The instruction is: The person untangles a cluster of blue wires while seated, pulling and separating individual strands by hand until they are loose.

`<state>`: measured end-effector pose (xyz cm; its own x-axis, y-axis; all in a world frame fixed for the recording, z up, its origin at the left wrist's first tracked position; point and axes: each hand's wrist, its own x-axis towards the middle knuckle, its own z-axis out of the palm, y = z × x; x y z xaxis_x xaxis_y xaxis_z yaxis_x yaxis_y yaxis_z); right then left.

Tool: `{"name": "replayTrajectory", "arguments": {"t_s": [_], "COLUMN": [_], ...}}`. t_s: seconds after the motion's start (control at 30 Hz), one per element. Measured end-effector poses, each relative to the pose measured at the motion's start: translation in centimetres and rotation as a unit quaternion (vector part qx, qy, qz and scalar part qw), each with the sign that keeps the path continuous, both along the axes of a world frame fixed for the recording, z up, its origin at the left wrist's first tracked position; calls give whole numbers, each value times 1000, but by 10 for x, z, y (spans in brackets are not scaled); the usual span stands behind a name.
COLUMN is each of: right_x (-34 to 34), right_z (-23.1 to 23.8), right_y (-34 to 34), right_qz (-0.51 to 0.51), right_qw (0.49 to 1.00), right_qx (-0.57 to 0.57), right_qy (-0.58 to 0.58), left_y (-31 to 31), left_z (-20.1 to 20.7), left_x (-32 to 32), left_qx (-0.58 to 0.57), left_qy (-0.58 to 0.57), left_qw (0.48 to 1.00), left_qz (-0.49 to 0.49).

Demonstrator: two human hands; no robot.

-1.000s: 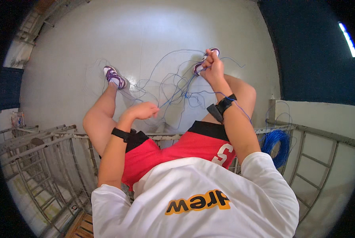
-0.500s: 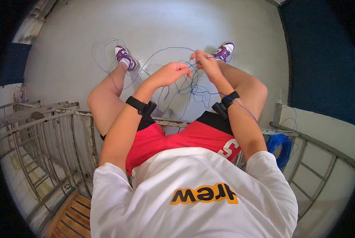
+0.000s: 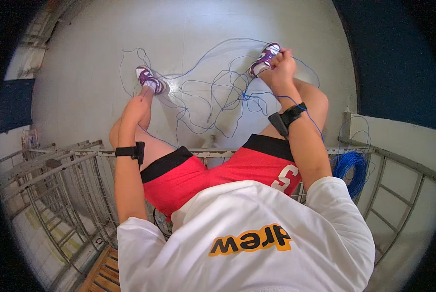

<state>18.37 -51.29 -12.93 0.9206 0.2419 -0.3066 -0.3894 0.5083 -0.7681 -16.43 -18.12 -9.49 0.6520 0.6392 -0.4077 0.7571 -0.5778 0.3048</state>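
Observation:
Thin blue wire (image 3: pixel 245 95) lies in loose, tangled loops on the floor between my feet. My right hand (image 3: pixel 284 68) is closed beside my right shoe, pinching the blue wire; one strand arcs away to the left, another trails off to the right. Another length crosses my right forearm. Over my left shin, my left hand (image 3: pixel 136 108) has its fingers drawn together, partly hidden; whatever is in them is too small to make out. A strand emerges under that wrist and runs towards my shorts.
A coil of blue wire (image 3: pixel 352 170) hangs at the right by a metal rail (image 3: pixel 398 168). Metal racks (image 3: pixel 57 180) stand at the left, above a wooden slatted surface (image 3: pixel 103 272). A dark panel (image 3: pixel 393 68) lines the right side.
My hands were close together over the wire and are now wide apart. The left moved left to my shin, the right moved right beside my shoe. The loops on the floor have spread.

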Motion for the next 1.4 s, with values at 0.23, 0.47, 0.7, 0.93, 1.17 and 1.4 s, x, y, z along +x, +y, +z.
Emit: {"name": "replayTrajectory", "arguments": {"t_s": [0.23, 0.47, 0.7, 0.93, 1.17, 1.4], "right_x": [-68, -90, -85, -30, -13, 20], "right_z": [16, 0, 12, -67, -21, 25], "right_y": [36, 42, 31, 19, 24, -16], "right_qz": [235, 434, 584, 313, 53, -178], "right_qw": [824, 661, 632, 805, 945, 948], "right_qx": [-370, -413, -259, -342, -222, -156], "right_qy": [-360, -453, -438, -371, -234, -215], "left_y": [-56, -157, -187, -51, 55, -15], "left_z": [15, 46, 17, 22, 131, 194], "left_x": [43, 108, 148, 117, -98, -298], "left_qx": [-283, -538, -453, -297, -265, -369], "left_qy": [-283, -311, -257, -339, -489, -703], "left_qw": [896, 778, 844, 877, 798, 539], "left_qz": [190, 95, -128, 167, 234, 281]}}
